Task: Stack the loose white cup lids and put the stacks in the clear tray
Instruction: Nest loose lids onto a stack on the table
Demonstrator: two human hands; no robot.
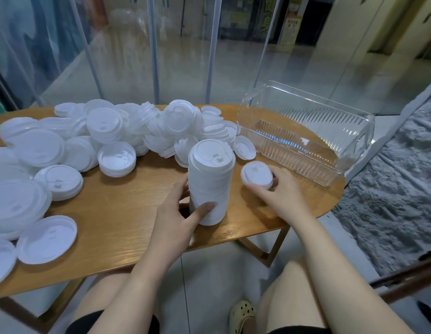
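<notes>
Tall upright stack of white lids [211, 182], topmost showing a sip tab

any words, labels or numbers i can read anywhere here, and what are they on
None can be read.
Yellow sign behind the glass: printed marks, too small and blurred to read.
Lids, tall stack, clear tray: only moulded shapes and ribs, no text visible.

Your rounded wooden table [127, 213]
On it you have loose white plastic cup lids [108, 131], a tall lid stack [209, 182] and a clear ribbed plastic tray [306, 133].
</notes>
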